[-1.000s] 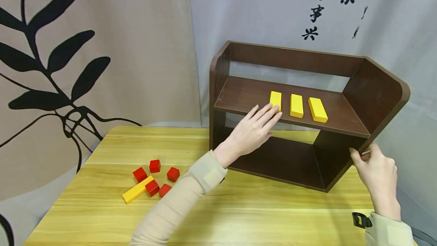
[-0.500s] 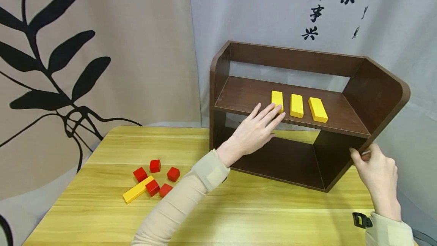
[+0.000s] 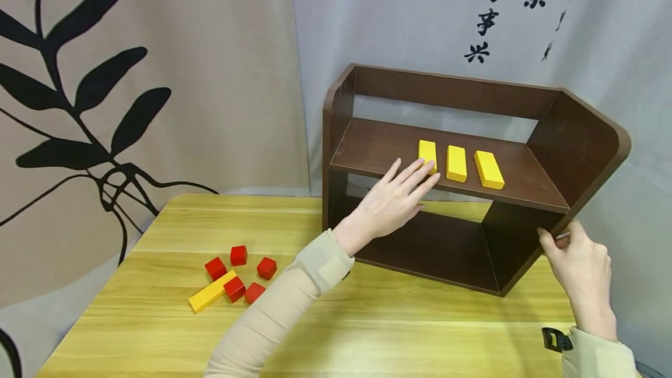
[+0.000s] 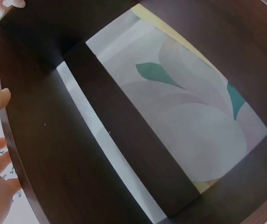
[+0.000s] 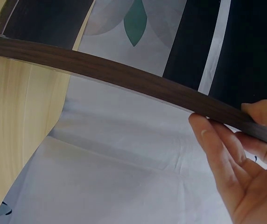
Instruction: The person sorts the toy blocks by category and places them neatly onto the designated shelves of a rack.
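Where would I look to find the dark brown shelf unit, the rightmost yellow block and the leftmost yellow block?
Dark brown shelf unit (image 3: pixel 525 174): head view, bare right end of its upper board.
Rightmost yellow block (image 3: pixel 488 168): head view, middle of its top face.
Leftmost yellow block (image 3: pixel 210 293): head view, its top face.

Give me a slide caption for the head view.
Left hand touching the leftmost yellow block of three on a brown shelf; right hand gripping the shelf's edge.

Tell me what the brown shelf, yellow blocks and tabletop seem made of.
Brown shelf: probably wood or veneered board, dark satin finish; faint grain streaks show along its edge.
Yellow blocks: perhaps painted wood, given the even, opaque colour, though plastic is possible.
Tabletop: wood or printed laminate, slightly glossy; streaked grain and soft reflections.
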A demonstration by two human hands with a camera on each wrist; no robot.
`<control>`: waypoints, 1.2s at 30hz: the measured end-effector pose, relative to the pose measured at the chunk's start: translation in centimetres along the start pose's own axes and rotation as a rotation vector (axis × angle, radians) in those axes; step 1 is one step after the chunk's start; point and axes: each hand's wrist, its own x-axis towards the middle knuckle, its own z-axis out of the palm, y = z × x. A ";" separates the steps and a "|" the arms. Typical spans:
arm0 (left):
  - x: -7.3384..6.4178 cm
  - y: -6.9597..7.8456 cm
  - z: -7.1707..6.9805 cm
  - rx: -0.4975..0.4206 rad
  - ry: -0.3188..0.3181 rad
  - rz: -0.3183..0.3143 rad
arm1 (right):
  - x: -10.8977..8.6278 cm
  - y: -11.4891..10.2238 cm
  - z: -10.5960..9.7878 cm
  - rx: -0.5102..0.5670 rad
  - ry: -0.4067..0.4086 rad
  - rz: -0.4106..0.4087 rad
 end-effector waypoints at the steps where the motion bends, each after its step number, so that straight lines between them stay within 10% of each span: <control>1: -0.1 0.0 0.0 -0.004 0.014 0.002 | 0.0 0.0 0.0 0.001 0.001 -0.001; 16: -6.1 0.4 -0.3 -0.185 0.290 0.042 | -0.1 0.0 0.1 0.007 -0.001 -0.001; 22: -10.8 -0.4 0.1 -0.476 0.139 -0.115 | 0.0 0.1 0.1 0.011 0.010 -0.005; 30: -18.5 -2.0 0.5 -0.814 -0.237 -0.391 | 0.0 0.1 0.0 0.012 -0.002 0.001; 36: -23.1 -3.4 0.5 -0.958 -0.329 -0.514 | 0.0 0.0 0.0 0.014 -0.013 0.004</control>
